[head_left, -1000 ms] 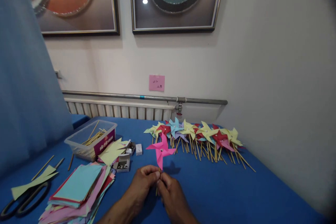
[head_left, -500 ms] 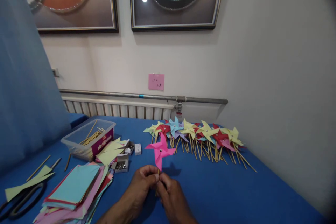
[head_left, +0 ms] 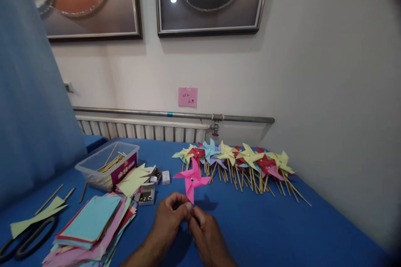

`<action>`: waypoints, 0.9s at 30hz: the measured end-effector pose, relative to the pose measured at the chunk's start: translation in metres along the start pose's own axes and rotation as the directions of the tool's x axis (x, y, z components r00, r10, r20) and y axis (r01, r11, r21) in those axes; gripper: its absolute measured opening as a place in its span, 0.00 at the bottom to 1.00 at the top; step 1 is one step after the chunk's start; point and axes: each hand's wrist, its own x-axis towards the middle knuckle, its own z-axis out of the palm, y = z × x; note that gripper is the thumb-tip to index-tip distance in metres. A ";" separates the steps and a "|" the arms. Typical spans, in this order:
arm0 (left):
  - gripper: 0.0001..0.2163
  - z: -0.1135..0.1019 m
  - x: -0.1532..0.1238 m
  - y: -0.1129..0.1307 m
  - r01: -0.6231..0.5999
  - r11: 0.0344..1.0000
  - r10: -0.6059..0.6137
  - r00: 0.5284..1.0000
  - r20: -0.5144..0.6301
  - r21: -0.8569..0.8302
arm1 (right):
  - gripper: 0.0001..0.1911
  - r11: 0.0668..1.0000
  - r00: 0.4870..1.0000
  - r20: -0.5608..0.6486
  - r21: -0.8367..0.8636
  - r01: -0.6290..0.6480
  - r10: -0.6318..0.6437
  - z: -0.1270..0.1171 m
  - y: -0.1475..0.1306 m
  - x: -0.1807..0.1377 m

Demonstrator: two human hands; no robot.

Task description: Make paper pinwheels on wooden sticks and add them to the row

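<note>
A bright pink paper pinwheel (head_left: 192, 180) stands upright at the middle of the table, a pin at its centre. Both my hands pinch its thin stick just below the blades. My left hand (head_left: 171, 219) is closed on the stick from the left, thumb and forefinger together. From the right, my right hand (head_left: 205, 230) is closed on it too, its fingertips touching the left ones. Most of the stick is hidden by the fingers. Beyond the hands lies a row of pinwheels (head_left: 226, 153) in yellow, red, blue and purple, their sticks pointing towards me.
On the left are a stack of coloured paper (head_left: 90, 217), black-handled scissors (head_left: 36, 238), and a clear plastic box (head_left: 86, 174) of sticks. Small boxes of pins (head_left: 145, 195) sit beside cut yellow paper (head_left: 135, 178). A radiator (head_left: 144, 130) runs along the wall behind the blue table (head_left: 282, 233).
Both hands keep hold of the pink pinwheel in almost the same place. The left hand's fingers have risen slightly, and the whole view has shifted a little.
</note>
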 end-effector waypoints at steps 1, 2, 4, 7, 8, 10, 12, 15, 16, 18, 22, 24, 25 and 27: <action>0.12 -0.001 0.000 0.003 -0.015 1.000 0.015 1.000 -0.021 0.021 | 0.17 1.000 1.000 0.001 -0.016 0.000 0.000 0.000 -0.002 0.000; 0.11 -0.001 0.000 0.005 -0.027 0.999 0.029 0.999 -0.037 0.037 | 0.16 1.000 1.000 0.001 -0.031 -0.001 0.001 0.000 -0.003 0.000; 0.11 -0.002 0.001 0.008 -0.047 0.997 0.050 0.997 -0.052 0.056 | 0.14 0.999 1.000 0.010 -0.054 -0.004 0.005 0.001 -0.005 0.000; 0.11 -0.002 0.003 0.007 -0.070 0.994 0.075 0.995 -0.059 0.085 | 0.13 0.998 0.999 0.033 -0.069 0.012 -0.010 0.002 -0.006 0.000; 0.10 -0.002 0.004 0.006 -0.074 0.993 0.081 0.995 -0.065 0.095 | 0.12 0.997 0.999 0.038 -0.074 0.019 -0.016 0.002 -0.005 0.001; 0.10 -0.002 0.006 0.004 -0.080 0.991 0.089 0.992 -0.084 0.109 | 0.13 0.995 0.999 0.044 -0.092 0.025 -0.021 0.003 -0.004 0.001; 0.10 -0.003 0.007 0.005 -0.081 0.991 0.092 0.991 -0.097 0.110 | 0.13 0.994 0.999 0.043 -0.111 0.015 -0.010 0.003 -0.003 0.002; 0.10 -0.007 0.008 0.011 -0.085 0.992 0.097 0.988 -0.118 0.098 | 0.14 0.993 0.999 0.049 -0.118 0.005 0.000 0.003 -0.003 0.003; 0.10 -0.009 0.008 0.014 -0.084 0.992 0.097 0.987 -0.132 0.096 | 0.14 0.994 0.999 0.054 -0.112 0.006 0.000 0.003 -0.004 0.002; 0.10 -0.014 0.009 0.020 -0.081 0.992 0.097 0.981 -0.169 0.097 | 0.15 0.996 0.998 0.067 -0.092 0.007 -0.001 0.003 -0.005 0.001; 0.10 -0.025 0.014 0.023 -0.097 0.990 0.119 0.966 -0.231 0.106 | 0.15 0.998 0.996 0.094 -0.055 -0.003 0.008 0.002 -0.008 0.000; 0.10 -0.031 0.017 0.023 -0.112 0.988 0.134 0.962 -0.239 0.103 | 0.15 0.998 0.995 0.097 -0.067 0.006 0.000 0.002 -0.008 0.000; 0.11 -0.033 0.018 0.024 -0.116 0.988 0.138 0.962 -0.237 0.103 | 0.15 0.997 0.995 0.098 -0.078 0.012 -0.004 0.002 -0.007 0.000; 0.11 -0.036 0.019 0.025 -0.128 0.986 0.150 0.964 -0.219 0.108 | 0.15 0.996 0.994 0.105 -0.091 0.021 -0.012 0.002 -0.006 0.000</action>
